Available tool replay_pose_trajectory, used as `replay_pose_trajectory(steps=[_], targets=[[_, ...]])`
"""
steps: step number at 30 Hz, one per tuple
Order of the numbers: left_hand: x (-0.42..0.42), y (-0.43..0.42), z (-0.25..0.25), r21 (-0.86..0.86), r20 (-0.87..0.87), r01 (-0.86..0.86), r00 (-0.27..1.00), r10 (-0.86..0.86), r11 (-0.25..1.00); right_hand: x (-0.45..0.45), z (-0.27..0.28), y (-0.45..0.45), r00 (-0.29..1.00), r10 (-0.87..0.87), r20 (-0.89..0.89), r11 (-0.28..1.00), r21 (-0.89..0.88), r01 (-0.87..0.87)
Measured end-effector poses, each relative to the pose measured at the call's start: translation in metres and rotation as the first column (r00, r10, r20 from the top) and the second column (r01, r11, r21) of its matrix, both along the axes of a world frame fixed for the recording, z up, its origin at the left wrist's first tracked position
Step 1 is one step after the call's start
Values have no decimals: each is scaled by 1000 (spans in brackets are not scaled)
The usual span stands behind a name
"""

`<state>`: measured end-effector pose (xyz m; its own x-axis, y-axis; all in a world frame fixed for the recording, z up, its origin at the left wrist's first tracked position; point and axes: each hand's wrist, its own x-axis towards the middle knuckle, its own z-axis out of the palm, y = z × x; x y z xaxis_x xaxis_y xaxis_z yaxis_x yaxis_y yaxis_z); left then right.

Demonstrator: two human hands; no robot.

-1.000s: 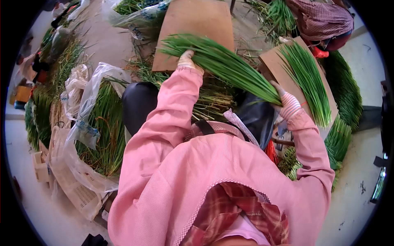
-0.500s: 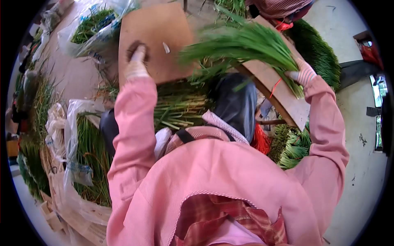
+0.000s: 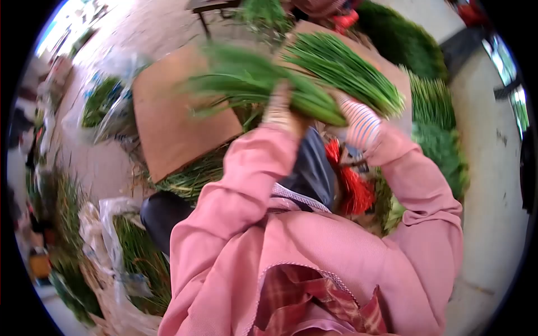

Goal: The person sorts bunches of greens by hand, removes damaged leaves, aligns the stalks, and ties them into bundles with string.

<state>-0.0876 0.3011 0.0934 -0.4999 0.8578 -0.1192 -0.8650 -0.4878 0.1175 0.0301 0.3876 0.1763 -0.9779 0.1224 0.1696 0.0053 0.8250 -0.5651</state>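
Observation:
A bunch of long green chives (image 3: 252,81) is held in front of me, its leaf end smeared by motion. My left hand (image 3: 283,106) is wrapped round the middle of the bunch. My right hand (image 3: 350,115), in a striped sleeve cuff, is closed at its stem end; its fingers are partly hidden. Just beyond my right hand, a second bunch of chives (image 3: 347,70) lies flat on the right-hand board (image 3: 400,84). A brown board (image 3: 179,112) lies to the left, under the leaf tips.
Red ties (image 3: 356,187) hang beside my right knee. Stacked greens (image 3: 428,101) stand along the right. Plastic bags of greens (image 3: 140,252) are at the lower left and upper left (image 3: 103,101). A dark stool (image 3: 210,8) and another person's red-striped clothing (image 3: 319,5) appear at the top.
My left hand has moved right from the brown board onto a bunch. My right hand has moved left and in. A bunch now lies on the right-hand board. The view has shifted.

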Motion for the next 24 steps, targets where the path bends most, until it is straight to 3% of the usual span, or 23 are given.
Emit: replay_pose_trajectory(steps=[1, 3, 5, 7, 8, 9, 12, 13, 15, 17, 18, 19, 21, 22, 23, 24], targets=[[-8, -7, -2, -104, 57, -56, 996, 62, 993, 14, -26, 8, 914, -167, 369, 979, -50, 199], [-19, -12, -24, -138, -20, -49, 999, 47, 989, 36, -50, 10, 889, -188, 418, 980, 21, 198], [-33, 6, -63, -272, 4, -87, 996, 91, 958, 58, -83, 23, 921, -203, 331, 979, 64, 193], [-27, 29, -53, -379, 43, -65, 995, 88, 923, 68, -106, 44, 937, -272, 220, 960, 136, 247], [-27, 41, -48, -411, 60, -55, 994, 87, 910, 68, -126, 64, 910, -328, 252, 833, -377, 405], [-31, 54, -43, -427, 40, -41, 997, 64, 903, 72, -132, 79, 886, -384, 261, 658, -596, 460], [-52, 107, -38, -316, -66, -41, 998, 22, 948, 77, -117, 137, 845, -520, 123, 599, -652, 464], [-59, 125, -23, -373, -55, -69, 997, 52, 925, 69, -89, 145, 776, -571, 269, 11, -942, 335], [-81, 154, 2, -319, -108, -116, 990, 86, 941, 64, -55, 176, 699, -609, 375, -147, -919, 366], [-102, 172, 36, -336, -197, -157, 976, 94, 929, 66, -40, 214, 714, -587, 382, -92, -907, 410], [-110, 174, 49, -312, -298, -167, 952, 71, 935, 73, -37, 234, 850, -456, 263, 640, -567, 518], [-126, 180, 52, -238, -377, -175, 923, 75, 955, 77, -30, 249, 910, -403, 99, 909, 162, 385], [-142, 185, 56, -361, -354, -292, 921, 160, 886, 73, -32, 262, 847, -485, 220, 867, 246, 433], [-173, 195, 33, -571, -629, -573, 766, 135, 588, 72, -40, 265, 808, -526, 264, 845, 270, 462], [-199, 206, 10, -567, -820, -802, 572, -30, 188, 71, -54, 266, 766, -565, 307, 822, 292, 489], [-148, 190, 30, -379, -891, -822, 448, 71, 424, 71, -72, 268, 766, -572, 293, 809, 359, 467]])
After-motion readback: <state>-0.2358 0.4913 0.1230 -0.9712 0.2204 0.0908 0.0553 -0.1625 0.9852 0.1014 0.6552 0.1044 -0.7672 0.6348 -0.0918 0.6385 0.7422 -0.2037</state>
